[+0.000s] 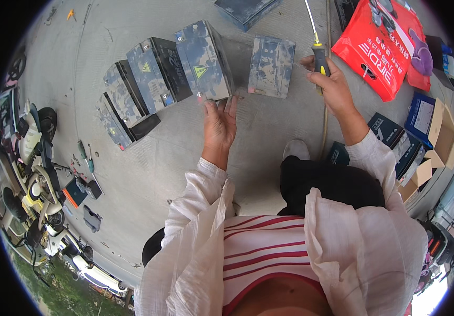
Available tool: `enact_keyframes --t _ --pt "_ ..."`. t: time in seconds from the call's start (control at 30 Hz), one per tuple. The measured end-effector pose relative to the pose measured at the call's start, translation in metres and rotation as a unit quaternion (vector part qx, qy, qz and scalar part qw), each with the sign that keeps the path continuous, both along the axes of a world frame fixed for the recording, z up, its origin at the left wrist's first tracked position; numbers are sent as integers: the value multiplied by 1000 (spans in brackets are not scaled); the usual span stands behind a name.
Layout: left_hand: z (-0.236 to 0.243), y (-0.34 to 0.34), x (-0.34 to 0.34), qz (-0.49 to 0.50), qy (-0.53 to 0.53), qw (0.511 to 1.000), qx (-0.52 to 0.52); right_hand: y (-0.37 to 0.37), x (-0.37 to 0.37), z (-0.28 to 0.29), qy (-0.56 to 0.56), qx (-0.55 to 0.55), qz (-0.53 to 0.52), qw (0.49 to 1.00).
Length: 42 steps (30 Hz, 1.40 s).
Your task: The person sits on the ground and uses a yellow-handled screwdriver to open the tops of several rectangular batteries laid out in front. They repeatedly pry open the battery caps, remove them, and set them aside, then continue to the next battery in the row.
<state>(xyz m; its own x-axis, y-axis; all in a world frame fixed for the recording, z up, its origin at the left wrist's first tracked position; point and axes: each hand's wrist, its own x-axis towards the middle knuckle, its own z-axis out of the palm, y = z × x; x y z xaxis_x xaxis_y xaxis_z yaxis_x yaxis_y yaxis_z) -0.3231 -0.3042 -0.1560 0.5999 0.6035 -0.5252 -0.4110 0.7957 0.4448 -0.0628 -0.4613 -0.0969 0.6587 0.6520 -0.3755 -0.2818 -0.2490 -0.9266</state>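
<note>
Several dusty battery packs stand in a slanting row on the concrete, dark-sided with mottled grey-blue faces. At the near edge of the rightmost pack [199, 63], which bears a yellow warning triangle, my left hand [219, 124] has its fingers stretched out, the tips against or just beside that edge. My right hand [332, 87] grips a screwdriver [320, 60] by its black and yellow handle; the long metal shaft points away from me. Left of that hand, apart from the row, lies another mottled battery pack [271, 66]. Part of my left fingertips is hidden by the pack edge.
A dark case [245, 11] lies at the far side. To the right are a red bag [377, 52], purple scissors-like handles [422, 55] and cardboard boxes [444, 134]. Another screwdriver [87, 158] lies left on the floor, near parked scooters [40, 184]. My shoe [296, 149] is close by.
</note>
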Motion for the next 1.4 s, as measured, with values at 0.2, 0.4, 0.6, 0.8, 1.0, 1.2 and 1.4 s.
enact_keyframes --t 0.2,0.4,0.6,0.8,1.0,1.2,1.4 --pt "31 0 8 -13 121 991 56 1 -3 14 -9 -19 22 1000" --pt "45 14 0 -13 268 890 367 19 -13 82 -184 -118 119 969" --pt "53 21 -10 -12 328 807 491 37 -30 148 -358 12 107 927" --pt "46 28 -12 7 308 820 483 70 -49 193 -432 179 159 870" --pt "38 38 -14 -23 313 846 431 102 -76 205 -509 106 232 822" --pt "35 37 -12 10 292 866 406 108 -86 199 -489 109 224 836" --pt "30 38 -12 17 300 855 423 107 -88 193 -464 107 213 853"
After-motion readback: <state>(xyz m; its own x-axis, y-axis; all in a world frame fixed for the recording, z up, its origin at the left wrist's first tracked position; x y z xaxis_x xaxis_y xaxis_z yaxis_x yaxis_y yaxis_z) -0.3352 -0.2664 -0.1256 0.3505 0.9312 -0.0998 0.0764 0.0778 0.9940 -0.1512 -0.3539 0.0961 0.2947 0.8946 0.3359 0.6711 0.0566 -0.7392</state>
